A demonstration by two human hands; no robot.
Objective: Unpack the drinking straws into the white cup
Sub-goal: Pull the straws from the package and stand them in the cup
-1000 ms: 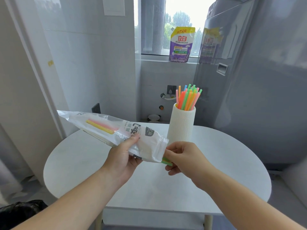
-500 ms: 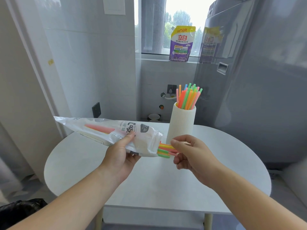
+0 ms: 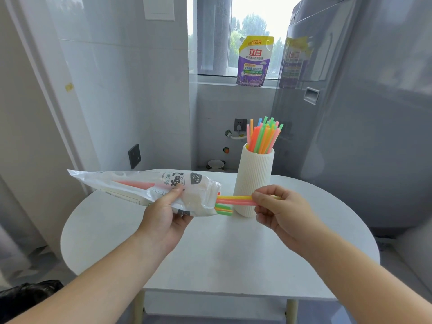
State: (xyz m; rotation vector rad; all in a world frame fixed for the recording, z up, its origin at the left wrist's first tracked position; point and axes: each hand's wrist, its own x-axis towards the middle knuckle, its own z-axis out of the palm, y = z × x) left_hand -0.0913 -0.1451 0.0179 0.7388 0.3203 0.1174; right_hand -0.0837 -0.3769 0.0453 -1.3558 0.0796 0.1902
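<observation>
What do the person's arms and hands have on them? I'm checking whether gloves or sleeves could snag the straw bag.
Nothing is worn that shows. The left hand and right hand are bare, with no gloves, rings or watch visible. Both forearms are bare to the frame's edge, with no sleeve in view.

The one camera sits on my head. It looks forward and down, close over my table (image 3: 233, 253).
</observation>
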